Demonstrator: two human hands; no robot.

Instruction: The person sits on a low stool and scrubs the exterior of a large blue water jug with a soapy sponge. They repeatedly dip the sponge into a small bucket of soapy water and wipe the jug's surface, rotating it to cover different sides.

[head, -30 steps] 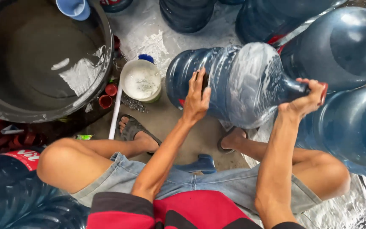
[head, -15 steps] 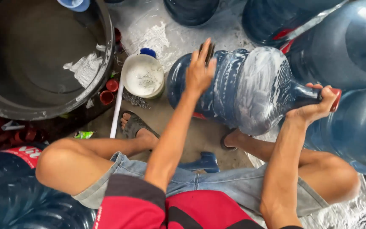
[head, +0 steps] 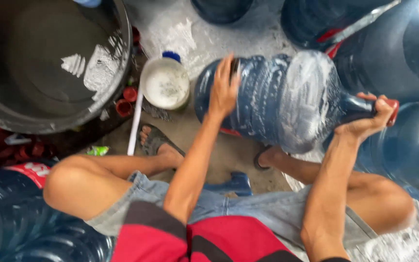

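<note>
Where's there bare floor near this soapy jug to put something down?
Bare wet floor lies above the soapy jug, beside the white bowl; another patch sits between the sandalled feet. Right side is crowded with blue jugs.

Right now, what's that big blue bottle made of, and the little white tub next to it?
The big blue bottle looks like see-through blue plastic: light passes through its ribbed wall, and white suds smear its glossy surface. The left hand presses on its base end; the right hand grips its neck. The little white tub seems to be opaque plastic, dull and wet inside, though that's less sure.
</note>
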